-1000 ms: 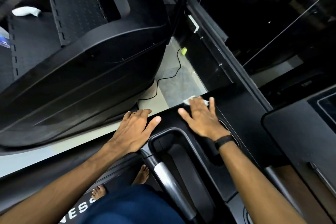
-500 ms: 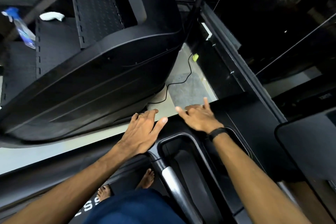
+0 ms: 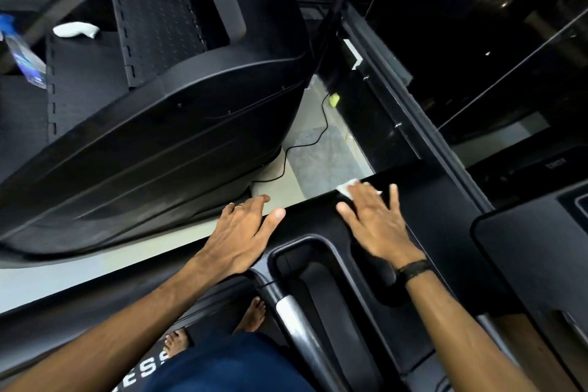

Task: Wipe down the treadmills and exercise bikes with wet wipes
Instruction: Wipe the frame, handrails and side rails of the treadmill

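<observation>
Since the earlier frame the right hand [image 3: 378, 226] has flattened, fingers spread, pressing the white wipe [image 3: 346, 189] onto the treadmill console [image 3: 429, 200] near its far edge. Left hand [image 3: 243, 229] stays flat, fingers relaxed, on the console's left edge.

The matte black plastic console surface [image 3: 423, 200] of the near treadmill carries a small white wet wipe [image 3: 346, 189] at its far edge. On the far left, a black textured deck [image 3: 82, 79] holds a crumpled white cloth [image 3: 75, 30].
</observation>
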### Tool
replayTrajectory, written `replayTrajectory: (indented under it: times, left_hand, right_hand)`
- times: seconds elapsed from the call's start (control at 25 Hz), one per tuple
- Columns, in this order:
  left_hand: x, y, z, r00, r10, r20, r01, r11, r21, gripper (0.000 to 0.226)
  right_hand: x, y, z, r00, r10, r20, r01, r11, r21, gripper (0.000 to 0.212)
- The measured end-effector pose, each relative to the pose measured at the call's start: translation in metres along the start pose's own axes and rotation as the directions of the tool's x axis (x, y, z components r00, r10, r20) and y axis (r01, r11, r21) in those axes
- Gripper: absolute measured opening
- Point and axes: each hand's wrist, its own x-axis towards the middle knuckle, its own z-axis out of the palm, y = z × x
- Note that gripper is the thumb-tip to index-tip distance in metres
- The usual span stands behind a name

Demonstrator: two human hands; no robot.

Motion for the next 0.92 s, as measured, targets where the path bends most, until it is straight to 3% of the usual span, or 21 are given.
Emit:
replayTrajectory:
  times: [0.08, 0.12, 0.24, 0.32, 0.4, 0.48, 0.52, 0.6, 0.68, 0.76, 0.84, 0.92]
  left_hand:
    - [0.0, -0.003, 0.002, 1.0, 0.022, -0.003, -0.022, 0.999, 0.039, 0.104]
    - [0.001, -0.002, 0.003, 0.999, 0.044, 0.0, -0.044, 0.997, 0.07, 0.102]
    - [0.006, 0.004, 0.007, 0.994, 0.105, 0.012, -0.105, 0.984, 0.142, 0.1]
    - [0.012, 0.011, 0.011, 0.991, 0.129, 0.028, -0.132, 0.979, 0.156, 0.099]
    - [0.017, 0.018, 0.015, 0.988, 0.142, 0.068, -0.152, 0.972, 0.177, 0.098]
    - [0.025, 0.027, 0.022, 0.979, 0.175, 0.102, -0.191, 0.963, 0.187, 0.1]
    - [0.03, 0.031, 0.025, 0.975, 0.192, 0.108, -0.21, 0.961, 0.181, 0.101]
    - [0.039, 0.04, 0.03, 0.97, 0.214, 0.116, -0.231, 0.959, 0.162, 0.103]
    - [0.045, 0.044, 0.032, 0.966, 0.228, 0.123, -0.247, 0.955, 0.166, 0.101]
    - [0.046, 0.045, 0.034, 0.966, 0.232, 0.114, -0.248, 0.957, 0.152, 0.099]
    - [0.045, 0.044, 0.035, 0.967, 0.232, 0.101, -0.245, 0.96, 0.134, 0.097]
    - [0.047, 0.043, 0.035, 0.965, 0.237, 0.111, -0.249, 0.961, 0.121, 0.096]
  right_hand:
    - [-0.002, 0.008, 0.003, 0.98, 0.197, 0.04, -0.197, 0.98, -0.009, 0.082]
    - [-0.01, 0.0, 0.007, 0.979, 0.201, 0.02, -0.201, 0.98, -0.001, 0.088]
    - [-0.055, -0.03, 0.02, 0.999, -0.003, -0.051, 0.003, 1.0, 0.011, 0.101]
    - [-0.071, -0.013, 0.019, 0.999, 0.013, -0.033, -0.015, 0.999, -0.043, 0.098]
    - [-0.06, 0.025, 0.016, 0.968, 0.249, -0.03, -0.25, 0.967, -0.054, 0.097]
    - [-0.04, 0.06, 0.003, 0.846, 0.526, 0.083, -0.53, 0.847, 0.035, 0.095]
    - [-0.033, 0.063, 0.0, 0.813, 0.567, 0.131, -0.578, 0.813, 0.074, 0.095]
    - [-0.03, 0.046, 0.002, 0.892, 0.434, 0.13, -0.444, 0.893, 0.067, 0.095]
    - [-0.046, 0.021, 0.008, 0.986, 0.151, 0.073, -0.157, 0.984, 0.081, 0.096]
    - [-0.06, 0.033, 0.012, 0.999, 0.025, 0.023, -0.026, 0.998, 0.064, 0.098]
    - [-0.049, 0.074, 0.011, 0.975, 0.223, 0.013, -0.224, 0.97, 0.1, 0.096]
    - [-0.034, 0.1, 0.005, 0.86, 0.506, 0.066, -0.506, 0.83, 0.237, 0.086]
